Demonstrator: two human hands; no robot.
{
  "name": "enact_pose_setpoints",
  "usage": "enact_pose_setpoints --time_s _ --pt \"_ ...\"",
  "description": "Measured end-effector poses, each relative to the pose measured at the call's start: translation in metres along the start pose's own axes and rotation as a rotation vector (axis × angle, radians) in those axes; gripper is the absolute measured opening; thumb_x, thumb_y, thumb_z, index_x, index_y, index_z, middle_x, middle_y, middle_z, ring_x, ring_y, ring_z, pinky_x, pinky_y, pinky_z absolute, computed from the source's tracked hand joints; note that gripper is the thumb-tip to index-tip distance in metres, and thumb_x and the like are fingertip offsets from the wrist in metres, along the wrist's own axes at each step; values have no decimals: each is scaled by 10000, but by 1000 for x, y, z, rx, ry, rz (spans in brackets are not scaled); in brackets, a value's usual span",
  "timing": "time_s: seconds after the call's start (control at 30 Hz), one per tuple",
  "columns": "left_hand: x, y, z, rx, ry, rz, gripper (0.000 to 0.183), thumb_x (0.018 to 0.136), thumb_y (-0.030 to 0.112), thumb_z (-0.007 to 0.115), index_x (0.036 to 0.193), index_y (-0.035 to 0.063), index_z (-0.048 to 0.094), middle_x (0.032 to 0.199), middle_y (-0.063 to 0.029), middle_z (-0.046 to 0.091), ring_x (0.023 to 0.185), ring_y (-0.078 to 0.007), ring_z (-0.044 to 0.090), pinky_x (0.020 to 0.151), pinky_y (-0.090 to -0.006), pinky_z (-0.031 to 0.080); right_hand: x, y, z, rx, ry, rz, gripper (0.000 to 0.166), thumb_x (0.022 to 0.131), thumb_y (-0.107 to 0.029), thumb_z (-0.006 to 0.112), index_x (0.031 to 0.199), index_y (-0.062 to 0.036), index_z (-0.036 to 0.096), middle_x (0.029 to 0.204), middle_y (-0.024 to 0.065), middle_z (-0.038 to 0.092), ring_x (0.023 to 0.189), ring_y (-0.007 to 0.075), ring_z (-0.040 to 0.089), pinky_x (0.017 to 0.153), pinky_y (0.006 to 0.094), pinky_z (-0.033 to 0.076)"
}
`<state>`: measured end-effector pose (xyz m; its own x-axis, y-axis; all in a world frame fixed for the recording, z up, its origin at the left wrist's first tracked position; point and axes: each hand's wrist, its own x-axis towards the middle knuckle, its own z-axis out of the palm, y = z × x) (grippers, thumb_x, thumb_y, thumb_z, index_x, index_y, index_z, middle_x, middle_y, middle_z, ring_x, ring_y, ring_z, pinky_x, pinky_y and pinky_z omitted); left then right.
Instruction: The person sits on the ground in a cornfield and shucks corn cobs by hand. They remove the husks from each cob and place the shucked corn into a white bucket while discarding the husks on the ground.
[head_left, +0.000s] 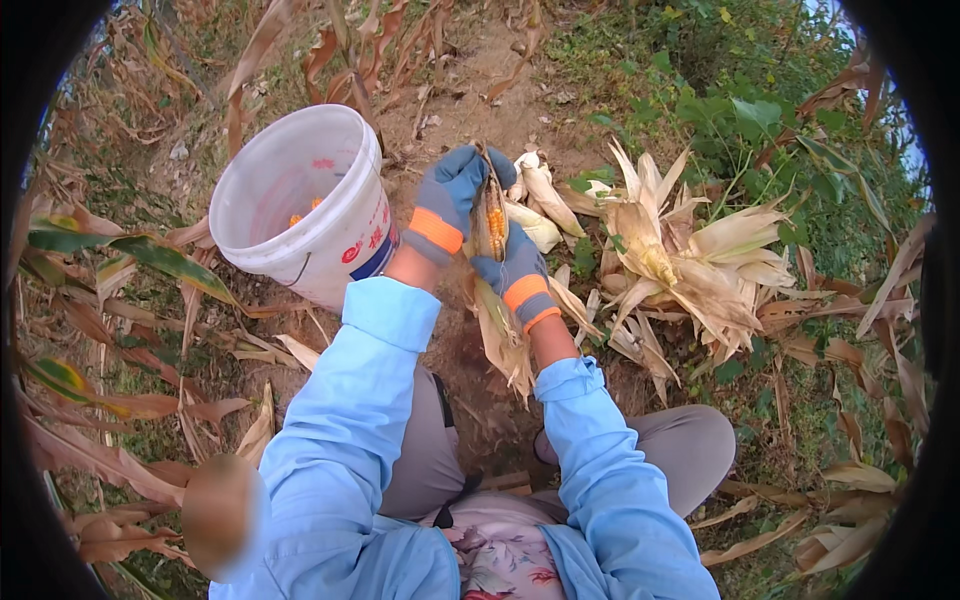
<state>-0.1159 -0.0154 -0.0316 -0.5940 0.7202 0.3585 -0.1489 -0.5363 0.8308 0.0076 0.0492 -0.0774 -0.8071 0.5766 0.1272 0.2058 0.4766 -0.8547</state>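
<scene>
An ear of corn with orange kernels shows between parted dry husks in front of me. My left hand, in a grey glove with an orange cuff, grips the husk near the ear's upper end. Lower down, my right hand, gloved alike, holds the ear from the right side. Loosened husk leaves hang below it toward my lap. Left of my hands stands a white plastic bucket, tilted in view, with some orange corn visible inside.
To the right lies a heap of stripped husks. Several ears in pale husks rest on the soil just beyond my right hand. Dry corn stalks and leaves crowd the left side, and green weeds grow at upper right.
</scene>
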Motion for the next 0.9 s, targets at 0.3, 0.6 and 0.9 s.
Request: enact_pose_setpoints --time_s 0.3,0.6,0.9 --pt "3 2 8 154 22 -54 215 885 181 547 989 0 597 910 -103 639 828 -188 613 760 -299 498 -2 8 3 -7 3 37 531 624 -213 718 1071 -5 521 1006 217 583 954 372 546 818 406 447" --pt "3 -10 -2 -106 234 -44 250 866 187 575 983 -33 586 894 -122 637 810 -227 622 777 -358 522 -16 0 18 31 193 140 706 627 -287 754 1168 56 458 1138 254 473 1039 373 486 879 407 409" --pt "0 -23 -10 -508 310 -164 310 882 206 520 1052 -54 529 997 -172 606 919 -322 587 852 -455 486 5 21 36 392 365 -56 539 736 -175 705 1149 39 433 1027 123 554 905 160 544 780 291 458"
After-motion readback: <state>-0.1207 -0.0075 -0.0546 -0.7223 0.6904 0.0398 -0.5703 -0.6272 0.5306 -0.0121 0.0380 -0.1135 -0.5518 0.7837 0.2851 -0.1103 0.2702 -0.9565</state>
